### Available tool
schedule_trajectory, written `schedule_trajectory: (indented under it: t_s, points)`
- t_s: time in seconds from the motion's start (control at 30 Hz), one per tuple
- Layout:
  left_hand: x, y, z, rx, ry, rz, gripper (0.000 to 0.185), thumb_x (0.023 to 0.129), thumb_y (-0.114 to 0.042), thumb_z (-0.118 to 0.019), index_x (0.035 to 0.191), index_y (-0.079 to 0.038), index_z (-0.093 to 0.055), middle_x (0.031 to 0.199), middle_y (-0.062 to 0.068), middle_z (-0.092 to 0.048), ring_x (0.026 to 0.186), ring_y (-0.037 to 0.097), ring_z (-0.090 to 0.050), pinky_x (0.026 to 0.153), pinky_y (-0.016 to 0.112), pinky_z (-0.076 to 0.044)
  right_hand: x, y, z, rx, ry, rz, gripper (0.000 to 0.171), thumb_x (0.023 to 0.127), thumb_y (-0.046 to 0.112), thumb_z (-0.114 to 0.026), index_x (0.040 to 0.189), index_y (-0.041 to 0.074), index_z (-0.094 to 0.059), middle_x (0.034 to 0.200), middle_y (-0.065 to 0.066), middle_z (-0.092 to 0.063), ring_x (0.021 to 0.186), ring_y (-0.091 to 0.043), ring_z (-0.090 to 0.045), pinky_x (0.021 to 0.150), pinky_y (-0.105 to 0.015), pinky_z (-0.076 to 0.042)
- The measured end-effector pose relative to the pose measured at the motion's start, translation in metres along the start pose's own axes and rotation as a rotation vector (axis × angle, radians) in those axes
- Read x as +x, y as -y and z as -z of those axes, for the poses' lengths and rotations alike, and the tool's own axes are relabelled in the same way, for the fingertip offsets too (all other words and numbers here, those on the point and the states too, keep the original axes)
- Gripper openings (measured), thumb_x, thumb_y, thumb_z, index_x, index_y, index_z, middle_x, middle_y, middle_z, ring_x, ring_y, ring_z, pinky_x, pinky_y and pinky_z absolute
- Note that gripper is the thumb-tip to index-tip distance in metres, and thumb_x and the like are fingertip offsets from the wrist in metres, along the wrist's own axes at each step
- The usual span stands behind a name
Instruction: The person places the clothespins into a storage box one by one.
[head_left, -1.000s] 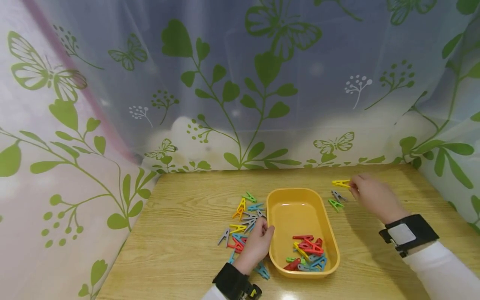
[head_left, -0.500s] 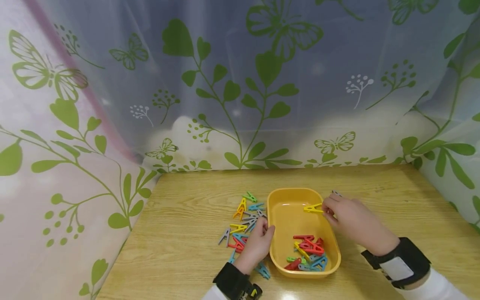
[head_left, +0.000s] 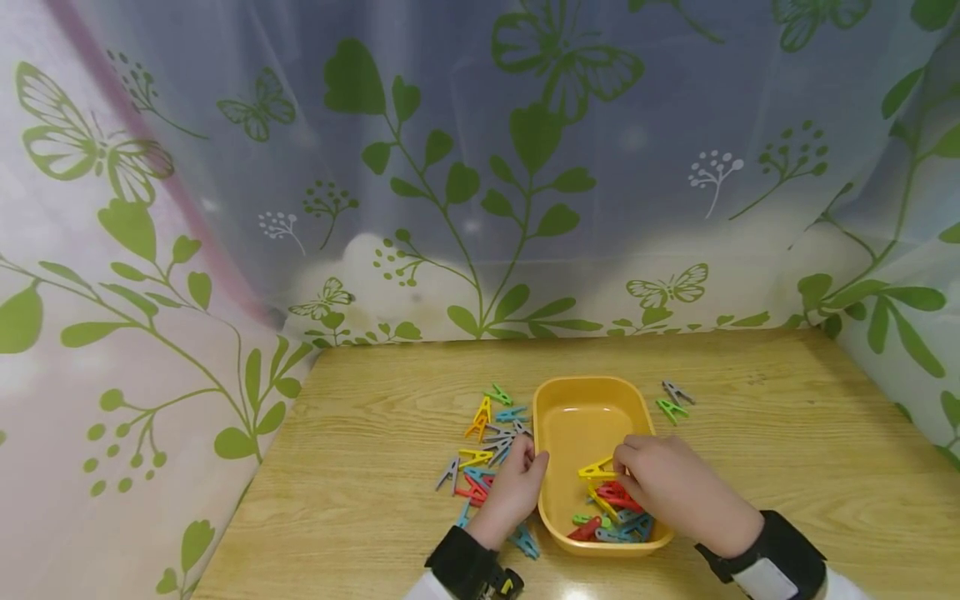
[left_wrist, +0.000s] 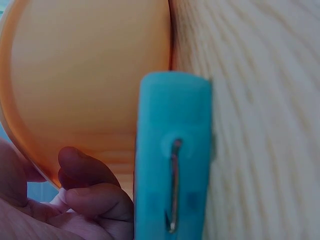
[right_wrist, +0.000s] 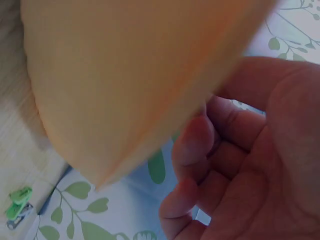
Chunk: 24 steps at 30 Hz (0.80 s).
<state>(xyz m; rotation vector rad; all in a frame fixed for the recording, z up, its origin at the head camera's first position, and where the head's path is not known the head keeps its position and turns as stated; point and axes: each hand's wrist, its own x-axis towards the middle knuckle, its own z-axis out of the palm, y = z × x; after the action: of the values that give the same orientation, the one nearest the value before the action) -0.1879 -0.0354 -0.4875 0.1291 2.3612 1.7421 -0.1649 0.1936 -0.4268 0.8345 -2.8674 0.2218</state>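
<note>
Your left hand (head_left: 513, 492) is resting against the left wall of the tray (head_left: 551, 417), fingers curled loosely at the rim and gripping nothing, with the loose pile of clips (head_left: 487, 442) just beside it on the table (head_left: 787, 450). It is sitting where it sat a second ago. Your right hand (head_left: 663, 483) is pinching a yellow clip (head_left: 597, 471) over the tray's near half, just above the clips already lying inside (head_left: 611, 512). The clip's long axis is running left to right, nearly level, its free end pointing left. A second ago you were holding it over the table beyond the tray's far right corner. The pinch itself is hidden behind your knuckles, and your hand is covering part of the heap in the tray. The right wrist view is too blurred to show the clip.
</note>
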Motion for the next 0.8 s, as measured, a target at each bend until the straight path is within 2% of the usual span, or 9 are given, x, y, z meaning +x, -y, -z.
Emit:
schedule_trajectory:
  t_s: [0.2,0.8]
  points:
    - [-0.001,-0.001,-0.001,-0.001,-0.001,0.001,0.017,0.11,-0.02,-0.048,0.098,-0.011,-0.04,0.08,0.0,-0.039,0.065,0.013,-0.045,0.055,0.025,-0.037,-0.001,0.006,-0.004,0.028,0.019,0.009,0.021,0.086,0.023,-0.084,0.081,0.023,-0.064,0.074,0.015,-0.052,0.063,0.0,-0.044,0.061,-0.029,-0.038]
    - [-0.001,-0.001,-0.001,-0.001,-0.011,0.001,0.018,0.109,-0.021,-0.049,0.098,-0.011,-0.04,0.081,0.0,-0.038,0.064,0.013,-0.044,0.054,0.025,-0.036,0.0,0.006,-0.01,0.044,0.002,0.035,0.017,0.084,0.024,-0.085,0.082,0.026,-0.068,0.076,0.016,-0.055,0.066,0.0,-0.049,0.062,-0.027,-0.036]
